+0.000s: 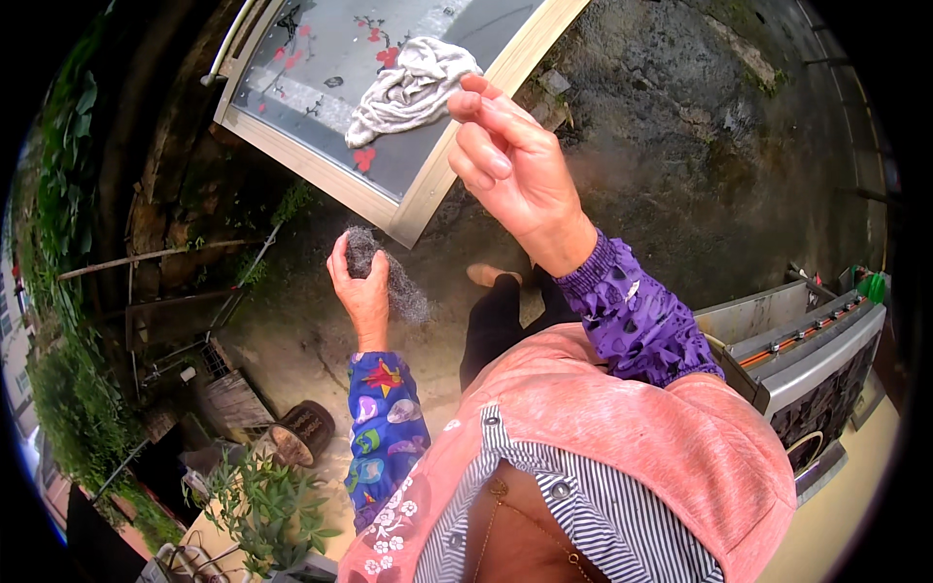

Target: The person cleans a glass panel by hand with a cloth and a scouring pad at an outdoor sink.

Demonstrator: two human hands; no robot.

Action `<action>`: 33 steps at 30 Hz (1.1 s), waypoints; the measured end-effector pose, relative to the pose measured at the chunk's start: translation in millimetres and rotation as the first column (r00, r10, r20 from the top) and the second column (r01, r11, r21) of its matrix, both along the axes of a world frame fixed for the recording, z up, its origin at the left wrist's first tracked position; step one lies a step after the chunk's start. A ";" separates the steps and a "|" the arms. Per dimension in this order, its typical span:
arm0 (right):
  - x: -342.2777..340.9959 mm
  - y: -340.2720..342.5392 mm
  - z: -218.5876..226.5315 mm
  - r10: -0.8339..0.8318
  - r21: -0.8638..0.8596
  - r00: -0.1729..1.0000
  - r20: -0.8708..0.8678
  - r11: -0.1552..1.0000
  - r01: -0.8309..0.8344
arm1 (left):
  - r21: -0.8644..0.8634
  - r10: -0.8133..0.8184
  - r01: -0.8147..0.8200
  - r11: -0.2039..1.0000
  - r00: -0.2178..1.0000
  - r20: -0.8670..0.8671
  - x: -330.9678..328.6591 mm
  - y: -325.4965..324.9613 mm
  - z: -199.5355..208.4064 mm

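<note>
My left hand [362, 296] is closed around a dark grey wad of steel wool [408, 296], whose loose, frayed end hangs out beside the thumb. It is just below the near corner of a framed glass panel [408, 216] with a pale wood-look frame and red blossom decoration. On the glass lies a crumpled whitish cloth [408, 92]. My right hand [515, 160] is raised over the panel's right frame edge, palm partly toward me. Its fingers are curled and the fingertips pinched near the cloth; whether something small is between them cannot be made out.
A potted leafy plant [267, 510] stands at the lower left, near a dark round pot [303, 432] on its side. Green foliage [83, 389] lines the far left. A metal-framed appliance [812, 360] stands at right. Dark, wet-looking ground [680, 126] lies beyond the panel.
</note>
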State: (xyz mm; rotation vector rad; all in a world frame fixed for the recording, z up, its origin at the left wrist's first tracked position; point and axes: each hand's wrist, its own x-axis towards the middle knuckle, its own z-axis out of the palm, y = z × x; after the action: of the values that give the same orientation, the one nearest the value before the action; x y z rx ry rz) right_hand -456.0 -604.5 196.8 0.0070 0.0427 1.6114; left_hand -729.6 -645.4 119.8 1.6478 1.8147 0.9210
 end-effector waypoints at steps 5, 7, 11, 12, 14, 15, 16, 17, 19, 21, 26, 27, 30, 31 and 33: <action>-12.6 2.4 -16.5 -0.021 -0.007 0.953 0.302 1.000 0.024 | -0.100 0.232 -0.210 0.973 0.894 0.383 -36.1 7.5 16.1; -20.7 3.3 -28.9 -0.017 -0.037 0.775 0.632 0.998 0.053 | -0.135 0.206 -0.156 0.978 0.780 0.591 -8.0 31.0 28.0; -60.6 -11.9 -40.4 -0.069 0.112 0.271 0.960 0.983 -0.146 | -0.172 0.080 0.084 0.981 0.637 0.767 64.8 64.0 53.8; -68.0 -10.0 -60.4 -0.330 0.327 -0.110 0.938 0.944 -0.044 | -0.175 0.036 0.158 0.972 0.634 0.772 79.8 69.6 58.5; -58.0 -9.2 -71.1 -0.146 0.142 0.082 0.986 0.988 0.058 | -0.037 -0.225 0.449 0.893 0.515 0.827 89.4 86.3 57.4; -48.1 -12.6 -62.8 -0.060 0.039 0.260 0.964 0.996 0.086 | -0.078 -0.202 0.582 0.810 0.401 0.894 87.1 93.9 58.0; -40.2 -10.2 -79.3 -0.109 0.059 0.309 0.945 0.984 0.165 | -0.192 -0.110 0.579 0.793 0.445 0.889 88.5 95.1 61.3; -31.8 -18.8 -94.3 -0.088 0.029 0.242 0.966 0.971 0.239 | -0.206 -0.161 0.594 0.778 0.505 0.848 85.1 95.6 57.4; -29.7 -37.6 -101.1 -0.060 0.017 0.098 0.993 0.920 0.392 | -0.196 -0.267 0.499 0.844 0.708 0.654 54.1 103.5 51.1; -37.2 -67.1 -132.0 0.010 0.023 -0.054 0.999 0.814 0.581 | -0.219 -0.126 0.252 0.943 0.877 0.464 7.7 107.0 17.8; -172.6 -105.8 -174.6 -0.060 -0.118 0.252 0.966 0.765 0.634 | -0.767 0.352 0.294 0.571 0.757 0.551 -34.8 72.3 -44.2; -193.1 -105.7 -173.3 -0.085 -0.189 0.347 0.934 0.707 0.681 | -0.712 0.311 0.420 0.563 0.691 0.653 -27.5 65.6 -53.3; -218.5 -94.6 -158.2 -0.156 -0.197 0.368 0.917 0.624 0.756 | -0.536 0.180 0.495 0.684 0.598 0.781 -27.6 76.7 -83.6; -213.0 -91.9 -166.4 -0.149 -0.145 0.285 0.947 0.593 0.792 | -0.517 0.126 0.503 0.693 0.621 0.774 -18.8 72.3 -86.8; -188.0 -83.5 -175.1 -0.129 -0.040 0.128 0.983 0.536 0.843 | -0.546 0.086 0.518 0.659 0.669 0.738 -5.2 63.7 -85.0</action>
State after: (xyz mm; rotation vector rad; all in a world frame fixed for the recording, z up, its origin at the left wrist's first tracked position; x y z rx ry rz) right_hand -644.0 -688.0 21.7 -1.3472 -0.3069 0.5201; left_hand -734.8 -581.7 34.8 0.7791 1.1056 0.4762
